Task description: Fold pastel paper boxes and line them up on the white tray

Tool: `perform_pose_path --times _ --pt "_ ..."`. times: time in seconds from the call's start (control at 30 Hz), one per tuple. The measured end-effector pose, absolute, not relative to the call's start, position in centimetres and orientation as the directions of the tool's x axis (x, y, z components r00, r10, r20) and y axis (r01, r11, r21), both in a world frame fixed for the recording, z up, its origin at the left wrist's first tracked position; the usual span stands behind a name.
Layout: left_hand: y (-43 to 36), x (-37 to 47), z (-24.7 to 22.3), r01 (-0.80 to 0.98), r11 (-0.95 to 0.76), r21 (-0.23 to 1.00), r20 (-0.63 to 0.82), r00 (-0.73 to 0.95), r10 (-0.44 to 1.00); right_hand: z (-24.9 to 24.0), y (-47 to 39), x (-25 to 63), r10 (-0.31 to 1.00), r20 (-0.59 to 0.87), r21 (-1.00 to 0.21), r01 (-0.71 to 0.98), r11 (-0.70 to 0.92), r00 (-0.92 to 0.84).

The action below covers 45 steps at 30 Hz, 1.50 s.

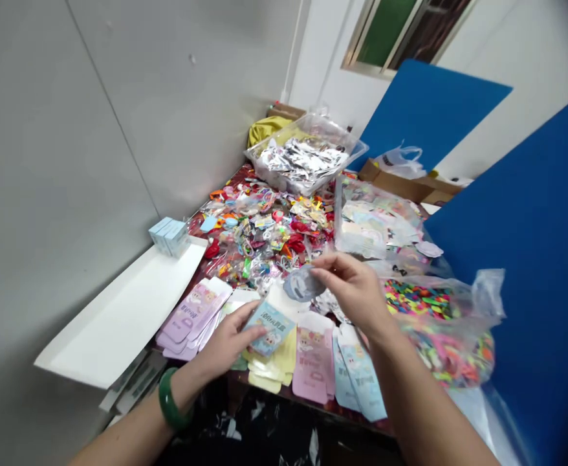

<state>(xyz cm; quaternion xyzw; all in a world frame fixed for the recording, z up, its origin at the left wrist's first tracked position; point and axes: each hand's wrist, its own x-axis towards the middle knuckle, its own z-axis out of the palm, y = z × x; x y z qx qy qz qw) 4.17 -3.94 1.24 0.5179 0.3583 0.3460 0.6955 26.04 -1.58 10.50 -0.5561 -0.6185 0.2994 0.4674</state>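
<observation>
My left hand (235, 340) is closed round a small light-blue printed box (269, 328), its white top flap raised and tilted away from me. Just above and to the right, my right hand (349, 285) pinches a flat grey-blue cutout piece (303, 283) between thumb and fingers. Beneath and beside the hands lie flat unfolded cartons: a purple stack (194, 314) to the left, yellow ones (267, 372) under the box, a pink stack (312, 359) and light-blue ones (359, 375) to the right.
Small colourful packets (269, 226) cover the table's middle. Behind them stands a clear tub (308, 155) of silvery pieces. Bags of bright bits (429, 304) lie right, by a blue panel (517, 220). On the left, a white tray (129, 310) bears finished-looking blue boxes (170, 236).
</observation>
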Motion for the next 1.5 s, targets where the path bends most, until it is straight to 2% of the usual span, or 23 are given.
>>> perform_pose_path --times 0.13,0.2,0.3,0.37,0.43,0.53,0.6,0.73,0.83,1.0,1.13,1.3,1.4,1.5 --pt "-4.9 4.1 0.9 -0.098 0.189 0.977 -0.114 0.509 0.853 8.0 -4.0 23.6 0.976 0.175 -0.806 0.551 0.216 -0.127" --pt "-5.2 3.8 0.6 -0.082 0.199 0.977 -0.132 0.506 0.853 7.2 -3.9 24.4 0.972 0.188 -0.764 0.601 0.235 -0.141" --pt "-5.6 3.2 0.0 -0.047 0.245 0.968 -0.195 0.47 0.861 5.8 -2.6 27.4 0.965 0.253 -0.707 0.694 0.136 0.069" --pt "-5.7 2.8 -0.4 -0.031 0.269 0.963 -0.229 0.438 0.869 4.6 -1.5 29.2 0.958 0.22 -0.652 0.758 0.004 0.184" --pt "-5.8 2.6 -0.7 -0.03 0.275 0.961 -0.236 0.426 0.873 3.0 -0.6 30.0 0.975 0.161 -0.538 0.842 -0.043 0.152" --pt "-5.8 2.6 -0.9 -0.029 0.274 0.961 -0.235 0.432 0.87 0.8 -0.1 28.9 0.993 0.12 -0.324 0.944 0.058 -0.02" --pt "-5.8 2.7 -1.0 -0.028 0.264 0.964 -0.227 0.434 0.872 -0.4 0.2 27.5 0.995 0.096 -0.265 0.963 0.056 -0.032" --pt "-5.8 2.6 -1.0 -0.028 0.242 0.97 -0.209 0.416 0.885 -1.6 1.4 25.8 0.993 0.002 -0.32 0.941 -0.108 0.115" --pt "-5.8 2.5 -1.1 -0.03 0.256 0.966 -0.222 0.409 0.885 -2.1 2.4 25.7 0.985 -0.071 -0.366 0.914 -0.175 0.16" --pt "-5.5 2.8 -1.5 -0.046 0.267 0.963 -0.227 0.398 0.889 -2.3 2.6 25.5 0.974 -0.055 -0.383 0.896 -0.224 0.22" --pt "-5.3 3.1 -1.8 -0.035 0.262 0.965 -0.225 0.412 0.883 -2.0 2.9 25.6 0.98 -0.038 -0.442 0.876 -0.192 0.195" --pt "-5.0 2.8 -1.8 -0.035 0.235 0.971 -0.199 0.417 0.887 -0.2 3.8 27.7 0.969 0.012 -0.495 0.844 -0.209 0.247" --pt "-4.8 2.8 -1.8 -0.026 0.218 0.975 -0.191 0.397 0.898 2.1 3.0 28.2 0.964 0.078 -0.666 0.733 -0.138 0.253" --pt "-4.7 3.0 -1.8 -0.019 0.185 0.983 -0.164 0.38 0.91 4.8 0.9 27.3 0.959 0.195 -0.823 0.566 0.047 0.204"
